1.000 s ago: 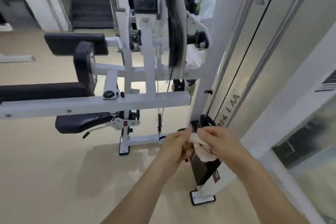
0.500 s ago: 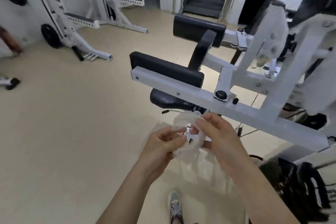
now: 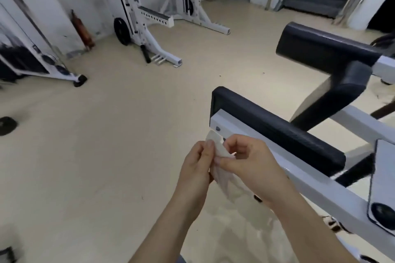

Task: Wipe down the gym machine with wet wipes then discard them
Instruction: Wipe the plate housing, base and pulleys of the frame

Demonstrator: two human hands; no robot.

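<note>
Near the middle of the scene, the left hand [image 3: 197, 167] and right hand [image 3: 253, 166] meet over the beige floor [image 3: 106, 145]. Both grip the crumpled white wet wipe [image 3: 216, 145], each with curled fingers pinching it. The wipe's upper corner sticks up between the hands and the rest hangs below them. It is held just beside the left end of the white steel gym machine with black pads [image 3: 320, 195], which runs off to the right. White weight racks [image 3: 149, 28] stand far left.

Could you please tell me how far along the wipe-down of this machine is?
Done: nothing visibly wiped. In hand: the left grip and right grip pinch a white wet wipe near the white frame bar and black pad. Left: wiping bar and pad, then discarding the wipe.
</note>
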